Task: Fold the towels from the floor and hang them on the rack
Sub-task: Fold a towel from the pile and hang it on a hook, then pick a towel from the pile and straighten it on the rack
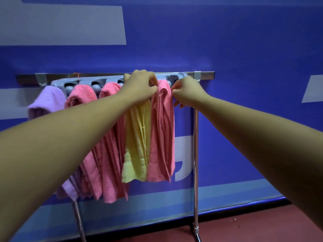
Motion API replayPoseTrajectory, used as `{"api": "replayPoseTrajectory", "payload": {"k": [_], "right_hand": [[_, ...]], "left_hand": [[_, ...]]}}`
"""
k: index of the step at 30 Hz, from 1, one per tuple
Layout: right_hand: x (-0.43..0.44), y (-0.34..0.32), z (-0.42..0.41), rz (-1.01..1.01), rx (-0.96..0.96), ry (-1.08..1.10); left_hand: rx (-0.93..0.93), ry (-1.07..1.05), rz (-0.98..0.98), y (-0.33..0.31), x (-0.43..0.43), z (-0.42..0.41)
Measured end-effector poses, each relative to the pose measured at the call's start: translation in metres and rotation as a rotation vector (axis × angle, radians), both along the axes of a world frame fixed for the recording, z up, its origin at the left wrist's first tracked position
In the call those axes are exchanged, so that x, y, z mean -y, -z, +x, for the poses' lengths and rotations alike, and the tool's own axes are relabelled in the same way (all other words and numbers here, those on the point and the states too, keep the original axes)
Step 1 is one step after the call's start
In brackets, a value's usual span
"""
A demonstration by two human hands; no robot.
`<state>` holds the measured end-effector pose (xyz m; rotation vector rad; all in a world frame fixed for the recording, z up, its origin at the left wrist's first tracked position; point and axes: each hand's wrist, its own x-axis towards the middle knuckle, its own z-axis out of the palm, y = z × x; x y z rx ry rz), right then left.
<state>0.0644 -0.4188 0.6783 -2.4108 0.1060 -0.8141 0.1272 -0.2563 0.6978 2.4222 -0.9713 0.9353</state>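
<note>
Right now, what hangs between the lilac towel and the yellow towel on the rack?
In the head view, two pink towels hang there side by side from the grey holder, between the lilac towel and the yellow towel.

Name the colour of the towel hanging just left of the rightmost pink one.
It is a yellow towel; head view.

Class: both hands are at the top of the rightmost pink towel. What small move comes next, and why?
Probably seat the rightmost pink towel firmly in the grey holder, then let go: the left hand and right hand pinch its top fold, and it already hangs straight beside the yellow towel.
</note>
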Motion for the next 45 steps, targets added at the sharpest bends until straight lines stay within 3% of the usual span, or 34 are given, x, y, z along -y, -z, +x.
{"api": "replayPoseTrajectory", "payload": {"k": [7, 10, 14, 20, 38, 45], "right_hand": [[-0.012, 0.029, -0.057, 0.057, -0.076, 0.070], [-0.028, 0.054, -0.086, 0.106, -0.109, 0.080], [-0.054, 0.104, -0.121, 0.151, -0.198, 0.055], [-0.095, 0.196, -0.151, 0.091, -0.376, 0.005], [-0.186, 0.454, -0.133, 0.141, -0.813, -0.131], [-0.228, 0.547, -0.113, 0.114, -0.986, -0.221]], "left_hand": [[-0.117, 0.185, -0.164, 0.028, -0.048, -0.038], [-0.167, 0.140, -0.121, 0.066, -0.069, -0.059], [-0.380, 0.078, -0.092, 0.127, -0.102, -0.091], [-0.537, -0.033, 0.065, 0.217, -0.151, -0.120], [-1.041, -0.251, 0.198, 0.467, -0.240, -0.150], [-1.193, -0.271, 0.406, 0.564, -0.268, -0.127]]}}
